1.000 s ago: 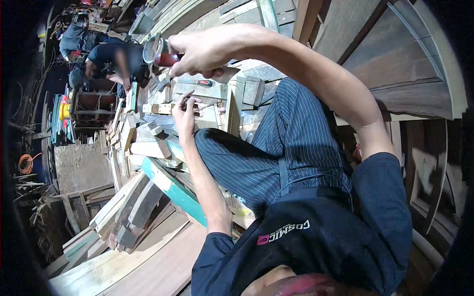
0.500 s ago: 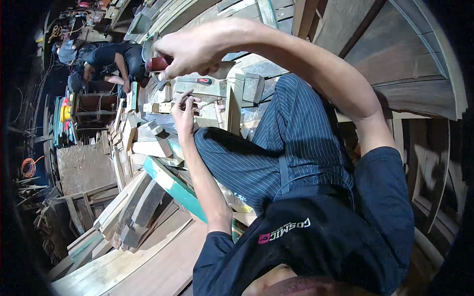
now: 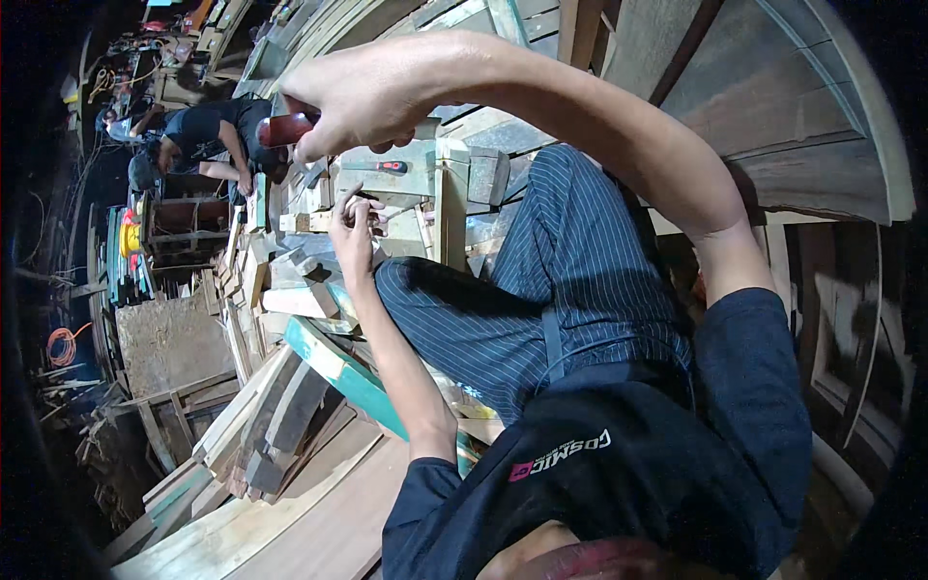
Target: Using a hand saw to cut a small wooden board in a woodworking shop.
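The right hand (image 3: 358,97) grips a red-brown tool (image 3: 287,130) raised above the boards (image 3: 414,160), while the left hand (image 3: 352,234) curls near the knee (image 3: 401,275), whether around anything I cannot tell.

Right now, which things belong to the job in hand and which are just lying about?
Likely in the job:
dark red object, in the right hand
pale wood, beside the left hand

Seemingly lying about:
red-and-black-handled tool
teal-painted board
brownish panel
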A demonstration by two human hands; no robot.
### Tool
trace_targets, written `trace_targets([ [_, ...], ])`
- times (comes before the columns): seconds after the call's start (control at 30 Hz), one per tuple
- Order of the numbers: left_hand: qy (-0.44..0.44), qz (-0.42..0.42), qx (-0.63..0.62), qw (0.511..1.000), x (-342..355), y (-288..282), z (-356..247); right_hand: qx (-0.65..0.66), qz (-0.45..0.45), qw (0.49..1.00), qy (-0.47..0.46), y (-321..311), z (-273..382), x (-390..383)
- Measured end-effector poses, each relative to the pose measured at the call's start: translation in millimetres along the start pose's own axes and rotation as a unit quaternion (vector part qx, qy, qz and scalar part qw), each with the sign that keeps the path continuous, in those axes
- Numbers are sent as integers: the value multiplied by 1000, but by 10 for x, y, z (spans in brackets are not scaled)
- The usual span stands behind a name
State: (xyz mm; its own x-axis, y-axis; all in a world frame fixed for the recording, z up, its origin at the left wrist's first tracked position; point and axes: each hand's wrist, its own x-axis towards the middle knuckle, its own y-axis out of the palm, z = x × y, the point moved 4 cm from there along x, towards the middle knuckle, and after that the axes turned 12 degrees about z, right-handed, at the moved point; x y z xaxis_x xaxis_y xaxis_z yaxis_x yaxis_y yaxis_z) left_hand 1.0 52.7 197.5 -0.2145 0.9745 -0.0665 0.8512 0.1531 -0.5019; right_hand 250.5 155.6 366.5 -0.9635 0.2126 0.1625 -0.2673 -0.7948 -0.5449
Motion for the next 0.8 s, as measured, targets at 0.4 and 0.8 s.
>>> trace_targets([
  [0.4, 23, 3, -4, 1000, 12, 5, 17, 19, 6, 1000, 6, -2, -9, -73],
  [0.8, 21, -1, -14, 1000, 42, -23, 98, 24, 12, 999, 30, 75, 19, -100],
])
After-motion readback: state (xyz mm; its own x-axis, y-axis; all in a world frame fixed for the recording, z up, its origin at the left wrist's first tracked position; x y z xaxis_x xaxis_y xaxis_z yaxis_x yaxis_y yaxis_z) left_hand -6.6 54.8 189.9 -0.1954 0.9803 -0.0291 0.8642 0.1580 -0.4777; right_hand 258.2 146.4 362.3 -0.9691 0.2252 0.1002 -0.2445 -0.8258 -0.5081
